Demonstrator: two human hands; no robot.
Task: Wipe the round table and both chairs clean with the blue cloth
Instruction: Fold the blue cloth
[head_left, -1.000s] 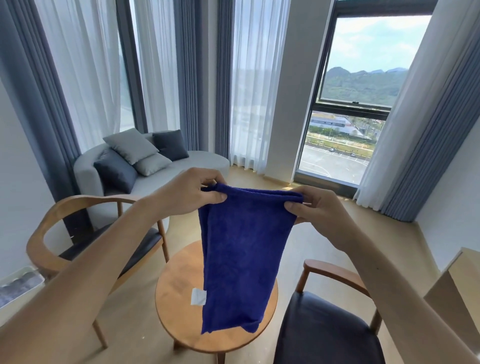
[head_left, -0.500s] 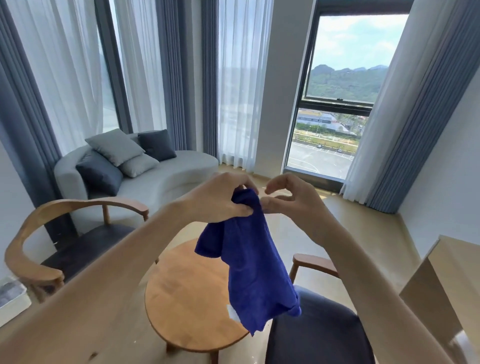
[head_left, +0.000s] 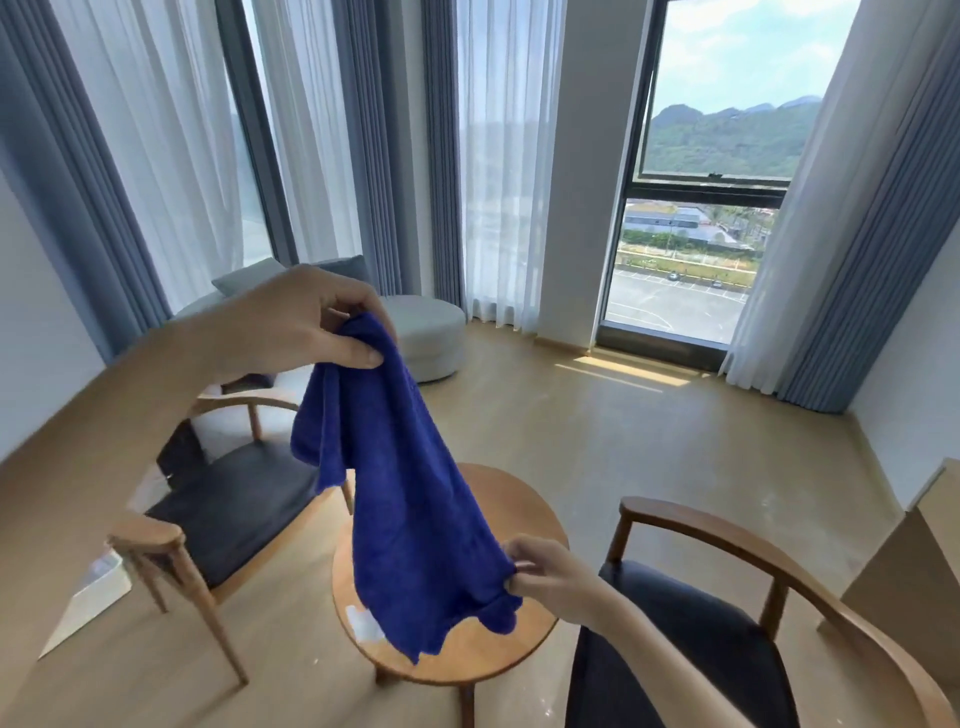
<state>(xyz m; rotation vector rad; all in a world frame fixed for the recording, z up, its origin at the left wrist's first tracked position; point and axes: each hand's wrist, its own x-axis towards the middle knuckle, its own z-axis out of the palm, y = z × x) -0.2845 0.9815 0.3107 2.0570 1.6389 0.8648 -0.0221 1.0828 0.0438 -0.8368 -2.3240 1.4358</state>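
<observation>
The right hand (head_left: 540, 571), nearest the camera, pinches the lower edge of the blue cloth (head_left: 410, 493) between thumb and curled fingers, just above the round table (head_left: 524, 514). The cloth hangs slack over the table, held clear of its top; a white label (head_left: 366, 623) shows at the cloth's lower left edge. The left hand (head_left: 306, 322) is raised above and left of the table, thumb and fingers closed on the cloth's upper corner.

Right of the table stands a wooden armchair (head_left: 727, 623) with a dark seat, close against the table's edge. Left of the table stands a second chair (head_left: 228, 499) of the same kind, also close beside it.

Beyond the table, to its far left, a grey sofa (head_left: 431, 332) is partly hidden by the left hand. Behind it hang sheer and blue curtains (head_left: 363, 156). Far right of the table, a window (head_left: 717, 208) shows hills and a car park.
</observation>
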